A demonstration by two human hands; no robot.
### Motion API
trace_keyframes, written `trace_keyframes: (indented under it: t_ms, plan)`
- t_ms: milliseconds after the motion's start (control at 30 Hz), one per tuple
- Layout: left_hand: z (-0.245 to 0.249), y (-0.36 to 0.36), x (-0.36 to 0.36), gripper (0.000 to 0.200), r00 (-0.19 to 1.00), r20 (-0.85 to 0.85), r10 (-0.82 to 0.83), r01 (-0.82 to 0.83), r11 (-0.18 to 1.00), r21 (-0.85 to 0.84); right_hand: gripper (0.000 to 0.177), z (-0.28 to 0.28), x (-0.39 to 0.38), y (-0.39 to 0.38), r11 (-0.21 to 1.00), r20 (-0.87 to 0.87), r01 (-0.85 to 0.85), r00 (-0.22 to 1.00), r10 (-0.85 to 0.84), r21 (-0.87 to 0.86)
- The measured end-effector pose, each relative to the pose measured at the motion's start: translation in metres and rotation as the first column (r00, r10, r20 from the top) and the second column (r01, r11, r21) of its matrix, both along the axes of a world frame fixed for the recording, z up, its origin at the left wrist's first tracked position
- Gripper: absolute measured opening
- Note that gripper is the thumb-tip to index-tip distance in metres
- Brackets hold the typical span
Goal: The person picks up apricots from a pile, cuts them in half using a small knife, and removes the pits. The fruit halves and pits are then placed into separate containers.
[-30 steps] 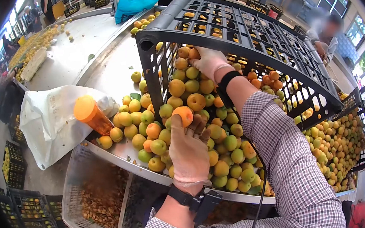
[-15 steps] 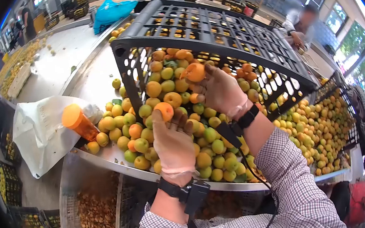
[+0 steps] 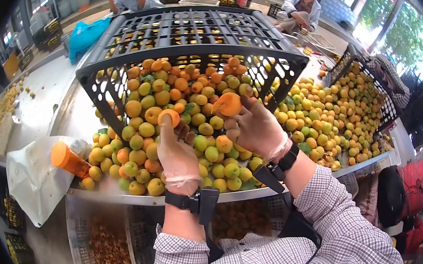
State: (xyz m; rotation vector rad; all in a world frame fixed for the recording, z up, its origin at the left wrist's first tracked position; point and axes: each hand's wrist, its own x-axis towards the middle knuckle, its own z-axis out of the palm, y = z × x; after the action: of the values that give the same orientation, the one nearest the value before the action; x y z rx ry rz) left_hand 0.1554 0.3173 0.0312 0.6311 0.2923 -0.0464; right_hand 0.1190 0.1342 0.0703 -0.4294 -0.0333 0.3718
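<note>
Both my hands wear thin gloves and are above a heap of yellow, green and orange apricots (image 3: 217,170). My left hand (image 3: 179,156) grips a whole-looking orange apricot (image 3: 169,117) between thumb and fingers. In my right hand (image 3: 258,129) is a second, brighter orange apricot (image 3: 228,104); it looks split, with a pointed flap on its left side. Behind them a black plastic crate (image 3: 94,87) lies on its side, its open side facing me, and apricots spill out of it onto the metal table (image 3: 141,198).
Left of the heap, an orange translucent container (image 3: 67,158) leans by a white bag (image 3: 30,177). A grey crate (image 3: 74,249) below holds brown pieces, perhaps pits. More apricots (image 3: 344,118) are piled at right. Two people (image 3: 303,6) sit beyond the table.
My view has swung right, so the crate and the white bag appear further left. Both hands still hold their apricots, a little apart, with the right one turned slightly.
</note>
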Motion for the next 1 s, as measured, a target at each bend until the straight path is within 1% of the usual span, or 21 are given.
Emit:
trace_keyframes:
  t_ms: [67, 100, 133, 167, 200, 267, 300, 333, 367, 400, 467, 500, 533, 600, 633, 667, 733, 800, 900, 933, 1000]
  plan:
    - [-0.006, -0.003, 0.0, 0.036, 0.995, 0.048, -0.085, 0.082, 0.995, 0.063, 0.037, -0.01, -0.009, -0.008, 0.996, -0.033, 0.083, 0.996, -0.082, 0.03]
    - [-0.003, -0.004, -0.004, 0.037, 0.967, 0.196, -0.164, 0.097, 0.945, 0.313, 0.038, -0.012, -0.014, -0.011, 0.991, -0.051, 0.124, 0.991, -0.121, 0.044]
    - [0.006, -0.006, -0.009, 0.038, 0.909, 0.316, -0.271, 0.063, 0.84, 0.54, 0.038, -0.012, -0.019, -0.013, 0.989, -0.053, 0.139, 0.989, -0.137, 0.047]
    - [0.019, -0.009, -0.012, 0.041, 0.919, 0.203, -0.338, 0.219, 0.865, 0.451, 0.038, -0.01, -0.024, -0.014, 0.981, -0.058, 0.192, 0.98, -0.191, 0.019]
    - [0.022, -0.012, -0.015, 0.041, 0.914, 0.2, -0.353, 0.233, 0.86, 0.453, 0.037, -0.009, -0.029, -0.015, 0.97, -0.061, 0.244, 0.968, -0.244, -0.01]
    - [0.024, -0.02, -0.02, 0.034, 0.827, 0.284, -0.486, 0.268, 0.783, 0.561, 0.036, -0.015, -0.037, -0.023, 0.96, -0.095, 0.277, 0.958, -0.272, 0.035]
    - [0.026, -0.025, -0.023, 0.036, 0.815, 0.282, -0.506, 0.33, 0.805, 0.493, 0.035, -0.014, -0.041, -0.024, 0.959, -0.055, 0.285, 0.957, -0.285, -0.007]
    - [0.024, -0.029, -0.024, 0.036, 0.807, 0.281, -0.519, 0.342, 0.799, 0.494, 0.034, -0.012, -0.045, -0.025, 0.954, -0.014, 0.294, 0.955, -0.295, -0.05]
    - [0.02, -0.034, -0.024, 0.037, 0.789, 0.306, -0.532, 0.347, 0.798, 0.492, 0.035, -0.009, -0.049, -0.025, 0.931, -0.087, 0.361, 0.927, -0.364, -0.053]
    - [0.018, -0.039, -0.025, 0.038, 0.769, 0.332, -0.546, 0.355, 0.797, 0.489, 0.035, -0.01, -0.053, -0.028, 0.924, -0.086, 0.378, 0.921, -0.381, -0.053]
    - [0.014, -0.045, -0.027, 0.041, 0.741, 0.337, -0.581, 0.368, 0.771, 0.52, 0.036, -0.009, -0.06, -0.036, 0.94, 0.043, 0.33, 0.941, -0.335, 0.088]
    - [0.011, -0.049, -0.027, 0.042, 0.728, 0.364, -0.581, 0.367, 0.779, 0.509, 0.037, -0.006, -0.068, -0.039, 0.898, -0.083, 0.43, 0.902, -0.423, 0.098]
    - [0.01, -0.052, -0.028, 0.043, 0.714, 0.39, -0.582, 0.368, 0.785, 0.498, 0.037, -0.006, -0.075, -0.044, 0.887, -0.077, 0.451, 0.892, -0.445, 0.099]
    - [0.009, -0.056, -0.031, 0.044, 0.726, 0.345, -0.595, 0.382, 0.766, 0.518, 0.038, -0.006, -0.089, -0.056, 0.873, -0.103, 0.488, 0.869, -0.484, 0.016]
    - [0.009, -0.06, -0.033, 0.042, 0.747, 0.335, -0.574, 0.383, 0.784, 0.489, 0.04, -0.005, -0.1, -0.062, 0.883, 0.007, 0.466, 0.884, -0.467, 0.051]
    - [0.009, -0.063, -0.035, 0.04, 0.768, 0.324, -0.553, 0.383, 0.802, 0.459, 0.04, -0.003, -0.108, -0.068, 0.871, 0.014, 0.488, 0.872, -0.49, 0.051]
    - [0.006, -0.066, -0.035, 0.04, 0.789, 0.273, -0.551, 0.377, 0.784, 0.494, 0.043, -0.001, -0.124, -0.08, 0.852, 0.004, 0.514, 0.856, -0.517, 0.102]
    - [0.001, -0.068, -0.035, 0.039, 0.781, 0.285, -0.556, 0.381, 0.786, 0.487, 0.044, -0.012, -0.139, -0.097, 0.801, 0.03, 0.584, 0.805, -0.592, 0.135]
    - [-0.003, -0.07, -0.036, 0.041, 0.76, 0.268, -0.591, 0.42, 0.763, 0.492, 0.038, -0.008, -0.162, -0.113, 0.729, -0.02, 0.67, 0.738, -0.674, 0.139]
    - [-0.004, -0.071, -0.037, 0.041, 0.764, 0.255, -0.592, 0.424, 0.76, 0.493, 0.038, -0.007, -0.17, -0.119, 0.716, -0.015, 0.683, 0.725, -0.689, 0.142]
    - [-0.007, -0.073, -0.04, 0.042, 0.746, 0.253, -0.616, 0.436, 0.739, 0.514, 0.038, -0.008, -0.187, -0.132, 0.754, 0.027, 0.625, 0.766, -0.642, 0.204]
